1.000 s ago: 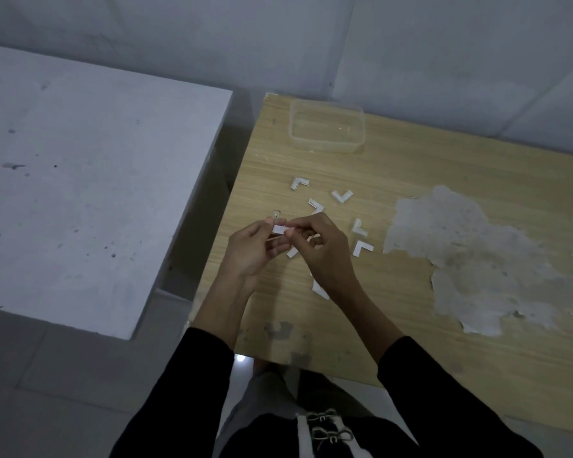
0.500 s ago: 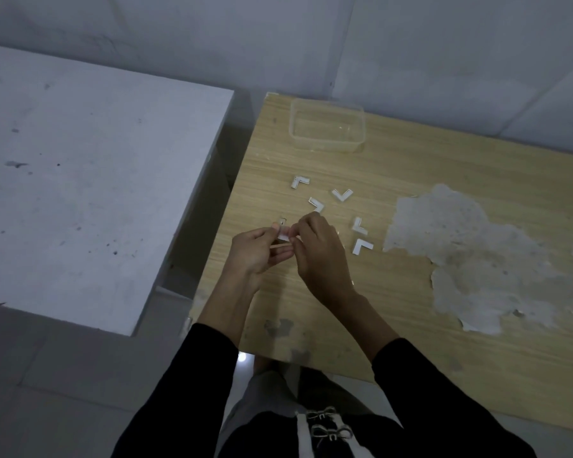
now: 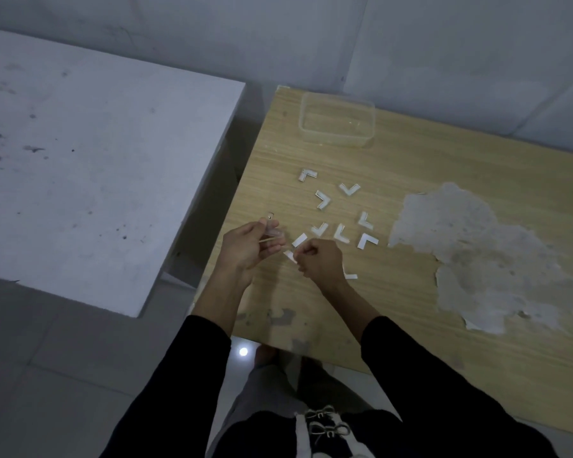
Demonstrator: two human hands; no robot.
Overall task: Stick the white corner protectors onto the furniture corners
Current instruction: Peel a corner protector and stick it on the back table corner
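step: backing peel looks done or nearly so; sticking not started, and no counter corner in view wears a protector
left hand (image 3: 245, 247): over the counter (image 3: 411, 160) just inside its left edge, fingers (image 3: 272, 249) and thumb clamped on the held protector (image 3: 272, 233), a small pale piece whose shape is hard to read
right hand (image 3: 321, 264): further in from the left edge, fingers curled in with tips together; cannot tell if a backing strip is pinched there
loose protectors (image 3: 349, 189): white L pieces scattered flat mid-counter beyond both hands; one L piece (image 3: 300, 240) lies right at the right fingertips, another is half hidden under the right wrist
key relation: the held protector is in the left hand, the hand nearer the left edge; the counter's near-left corner lies back toward the person along that edge, hidden behind the left forearm, and the far-left corner is well apart; the L arms will likely need to line up with the two edges meeting there
change: half a second ago both hands met on the one piece; now they are apart, with the right drawn back toward the near edge
other: clear container (image 3: 336, 139) near the far-left corner; white table (image 3: 80, 160) beside the left edge; worn patch (image 3: 477, 252) on the right
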